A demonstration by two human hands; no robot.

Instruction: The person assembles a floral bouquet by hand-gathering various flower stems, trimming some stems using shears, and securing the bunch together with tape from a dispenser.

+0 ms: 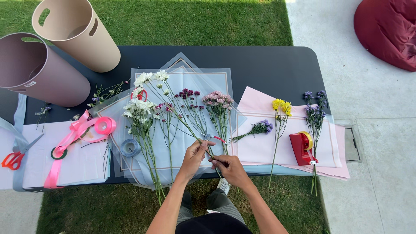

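My left hand (193,157) pinches a long green flower stem (182,120) that runs up and left to a white bloom (161,76). My right hand (229,169) is closed on the lower end of the same stem at the table's front edge. Both hands hover over pale blue wrapping paper (190,82). Small red-handled snips (214,138) lie on the paper just above my hands. White flowers (138,108), dark pink flowers (187,93) and pale pink flowers (218,99) lie spread on the paper.
On the black table (268,65) lie pink paper (260,147) with purple sprigs (260,127), yellow flowers (281,106), lilac flowers (314,108) and a red tape dispenser (302,148). At left are pink ribbon (104,125), grey tape roll (130,147), orange scissors (13,158), two tipped buckets (82,39).
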